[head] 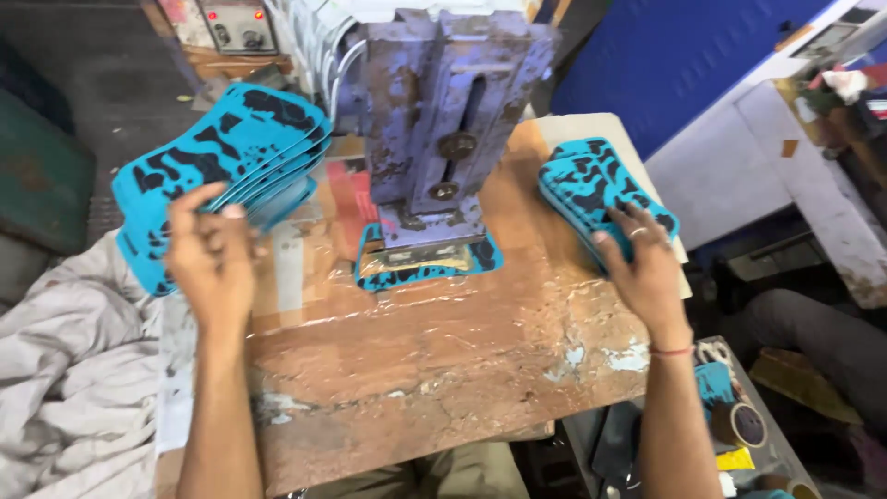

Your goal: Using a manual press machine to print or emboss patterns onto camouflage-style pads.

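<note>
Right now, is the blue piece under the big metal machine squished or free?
Squished. The press head sits right down on the blue piece, so only its edges poke out. Both hands are away on the side stacks.

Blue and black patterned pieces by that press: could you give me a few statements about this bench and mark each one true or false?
1. The left hand holds a fanned stack of blue and black pieces. True.
2. The right hand is lifted clear of everything. False: it rests on a smaller stack lying on the bench.
3. One patterned piece lies under the press head. True.
4. The worktop is bare polished steel. False: it is worn brown, under clear plastic sheeting.
5. A crumpled pale cloth lies at the left. True.
</note>
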